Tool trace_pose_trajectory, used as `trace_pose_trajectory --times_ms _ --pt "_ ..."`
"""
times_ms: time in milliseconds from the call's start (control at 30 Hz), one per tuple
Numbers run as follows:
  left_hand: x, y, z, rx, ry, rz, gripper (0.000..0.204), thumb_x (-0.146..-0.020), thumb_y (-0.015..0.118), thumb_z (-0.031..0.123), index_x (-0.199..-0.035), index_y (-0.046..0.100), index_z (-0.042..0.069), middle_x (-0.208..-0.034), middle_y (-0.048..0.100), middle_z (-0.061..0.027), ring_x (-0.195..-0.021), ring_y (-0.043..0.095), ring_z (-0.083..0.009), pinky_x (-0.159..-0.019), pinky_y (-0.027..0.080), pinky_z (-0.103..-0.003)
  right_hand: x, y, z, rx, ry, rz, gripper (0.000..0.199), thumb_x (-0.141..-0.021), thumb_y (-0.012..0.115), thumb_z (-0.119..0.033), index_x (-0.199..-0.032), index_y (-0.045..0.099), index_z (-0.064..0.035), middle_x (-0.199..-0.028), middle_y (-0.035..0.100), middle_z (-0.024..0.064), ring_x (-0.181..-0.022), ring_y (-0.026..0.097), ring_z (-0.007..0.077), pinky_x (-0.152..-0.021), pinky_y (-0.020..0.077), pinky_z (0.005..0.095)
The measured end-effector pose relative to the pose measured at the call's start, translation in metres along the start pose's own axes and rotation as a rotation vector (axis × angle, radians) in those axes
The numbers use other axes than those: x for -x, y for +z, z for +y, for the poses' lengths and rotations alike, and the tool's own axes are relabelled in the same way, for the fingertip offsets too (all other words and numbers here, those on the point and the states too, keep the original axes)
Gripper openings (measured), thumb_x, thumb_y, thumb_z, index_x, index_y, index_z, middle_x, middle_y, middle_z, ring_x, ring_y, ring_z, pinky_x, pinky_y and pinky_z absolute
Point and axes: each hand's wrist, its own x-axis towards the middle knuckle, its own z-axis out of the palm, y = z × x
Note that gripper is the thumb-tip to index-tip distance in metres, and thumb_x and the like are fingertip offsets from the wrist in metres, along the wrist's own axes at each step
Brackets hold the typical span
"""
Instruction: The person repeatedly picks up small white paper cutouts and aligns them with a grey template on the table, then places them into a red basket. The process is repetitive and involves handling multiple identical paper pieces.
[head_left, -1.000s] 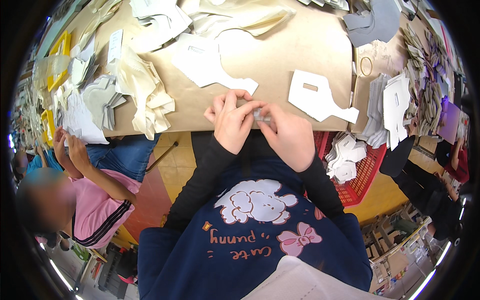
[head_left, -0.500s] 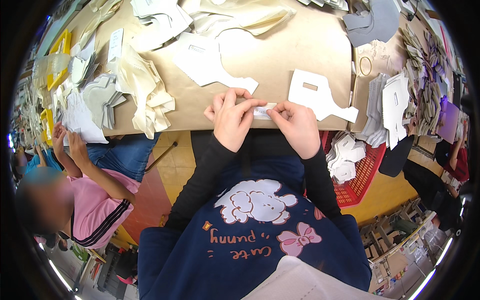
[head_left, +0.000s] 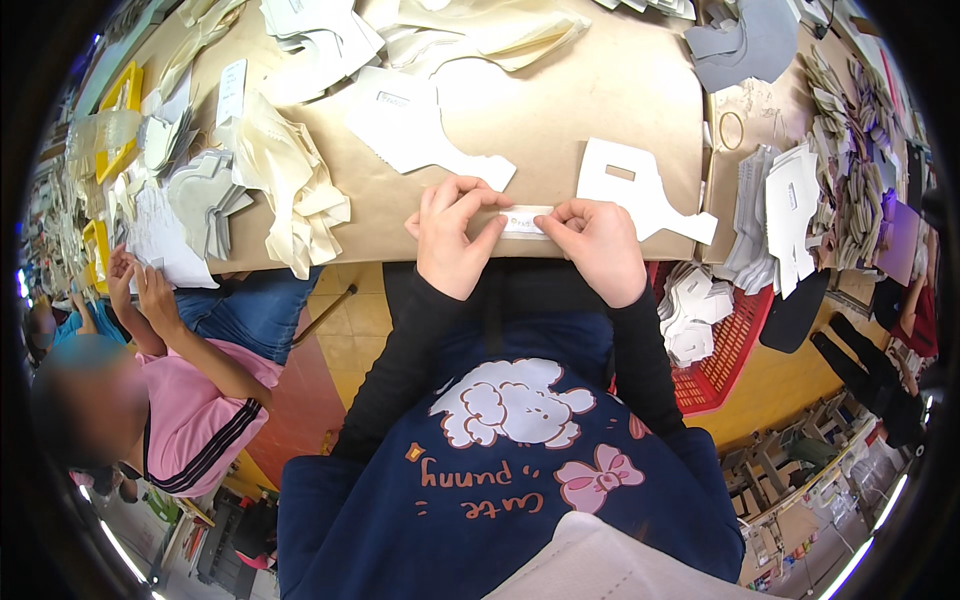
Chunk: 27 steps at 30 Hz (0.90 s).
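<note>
A small white strip, like a label, is stretched between my two hands at the near edge of a brown paper-covered table. My left hand pinches its left end with thumb and fingers. My right hand pinches its right end. A white cut-out pattern piece lies just beyond my right hand. Another white pattern piece lies beyond my left hand. My black sleeves run back to my dark blue top.
A person in a pink top sits at my left, hands on a stack of white pieces. Cream fabric is heaped left of my hands. A red basket with white cut-outs stands at my right. Stacked pieces crowd the table's right end.
My hands were bunched together over the strip a second ago. They have moved apart, and the strip is now pulled out flat between them at the table edge.
</note>
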Motion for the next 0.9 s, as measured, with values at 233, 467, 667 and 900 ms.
trace_pose_trajectory --times_ms 233,467,667,900 --pt "0.0017 0.0023 -0.0026 -0.003 0.072 0.03 0.015 -0.079 0.073 0.011 -0.091 0.079 0.019 -0.109 0.062 0.0064 -0.099 0.053 -0.0151 -0.091 0.032 -0.036 0.0017 0.0005 -0.0021 0.032 -0.005 0.015 0.026 -0.087 0.076 -0.021 -0.082 0.071 0.0041 -0.053 0.056 0.0035 -0.048 0.047 0.0078 -0.048 0.037 0.0289" --pt "0.0026 0.0038 -0.0026 -0.013 0.104 0.054 0.016 -0.077 0.073 0.008 -0.085 0.08 0.02 -0.109 0.062 0.0067 -0.093 0.052 -0.0147 -0.088 0.032 -0.036 0.0013 0.0024 -0.0009 0.053 -0.05 0.047 0.027 -0.087 0.075 -0.022 -0.082 0.071 0.0038 -0.052 0.056 0.0047 -0.047 0.047 0.01 -0.048 0.0372 0.0304" --pt "0.0051 0.0044 -0.0051 -0.033 0.13 0.051 0.024 -0.075 0.072 0.006 -0.087 0.081 0.025 -0.112 0.061 0.0068 -0.1 0.051 -0.0173 -0.089 0.03 -0.036 0.0007 0.0027 -0.0005 0.045 -0.047 0.048 0.027 -0.087 0.075 -0.022 -0.082 0.071 0.0037 -0.052 0.057 0.0051 -0.046 0.048 0.0103 -0.048 0.0376 0.0308" --pt "0.0066 0.0051 -0.0067 -0.104 0.185 0.043 0.027 -0.075 0.071 0.006 -0.087 0.081 0.028 -0.114 0.06 0.0071 -0.103 0.051 -0.0184 -0.09 0.028 -0.039 0.0014 0.0046 -0.002 0.071 -0.043 0.068 0.026 -0.087 0.075 -0.022 -0.08 0.071 0.003 -0.054 0.059 0.0069 -0.047 0.051 0.0122 -0.049 0.0397 0.0315"
